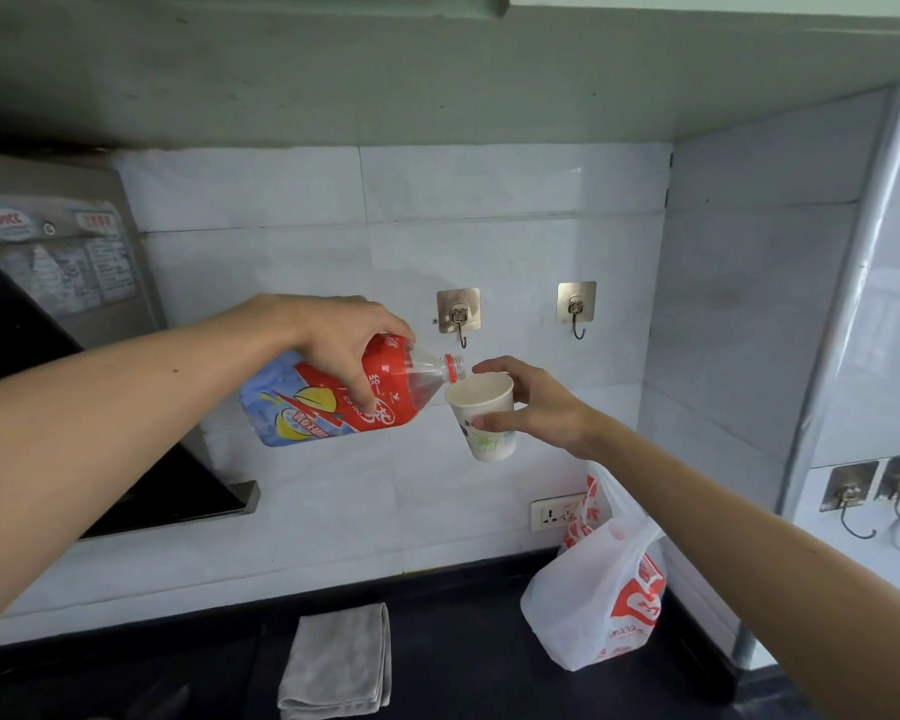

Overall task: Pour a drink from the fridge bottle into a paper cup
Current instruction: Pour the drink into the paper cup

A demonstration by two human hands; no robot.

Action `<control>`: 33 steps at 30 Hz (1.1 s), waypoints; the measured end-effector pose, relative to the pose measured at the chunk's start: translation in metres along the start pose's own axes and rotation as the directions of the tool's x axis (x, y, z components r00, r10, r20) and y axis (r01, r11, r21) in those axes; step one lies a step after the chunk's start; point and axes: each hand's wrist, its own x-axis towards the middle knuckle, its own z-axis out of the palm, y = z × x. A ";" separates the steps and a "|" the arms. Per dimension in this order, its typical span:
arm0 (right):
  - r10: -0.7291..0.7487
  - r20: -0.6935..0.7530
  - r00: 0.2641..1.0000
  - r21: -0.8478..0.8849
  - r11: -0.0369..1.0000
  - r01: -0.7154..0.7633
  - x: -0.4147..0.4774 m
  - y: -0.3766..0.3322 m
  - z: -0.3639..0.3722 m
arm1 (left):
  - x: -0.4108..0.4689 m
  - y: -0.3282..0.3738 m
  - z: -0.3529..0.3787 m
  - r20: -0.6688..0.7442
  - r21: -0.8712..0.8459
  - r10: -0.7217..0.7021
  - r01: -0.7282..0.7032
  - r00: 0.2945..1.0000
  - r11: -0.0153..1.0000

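So the whole thing hinges on the bottle (333,394) mouth versus the paper cup (484,415) rim. The bottle is lying almost flat in the air, long axis running left to right, base out to the left and the uncapped neck pointing right, tipped just slightly down. The mouth sits just above the near-left edge of the cup rim, right beside it; I can't tell if it's touching. I can't make out any stream, and the clear shoulder of the bottle looks empty, so my guess is the drink hasn't reached the neck yet and it needs a bit more tilt.

My left hand (352,337) is clamped over the top of the bottle around the red label, fingers wrapped down the front. My right hand (528,402) is closed around the cup from the right side, thumb across the front, holding it upright and a touch tilted. Both are up in the air in front of the tiled wall (515,241), well above the tabletop (453,641). The two hands are apart, with the bottle neck bridging the gap.

Down below, a folded grey cloth (336,662) and a plastic bag (601,595) sit on the dark tabletop, so any spill lands near those.
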 end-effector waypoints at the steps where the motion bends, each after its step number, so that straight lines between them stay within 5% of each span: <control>1: 0.002 0.002 1.000 0.005 1.000 -0.002 0.000 0.001 0.000 | 0.000 0.000 -0.001 0.006 0.006 0.000 0.000 1.000 1.000; 33: 0.049 0.020 0.999 0.013 0.999 -0.050 -0.008 0.024 0.001 | 0.005 -0.002 0.002 0.064 0.033 -0.019 0.017 0.998 0.999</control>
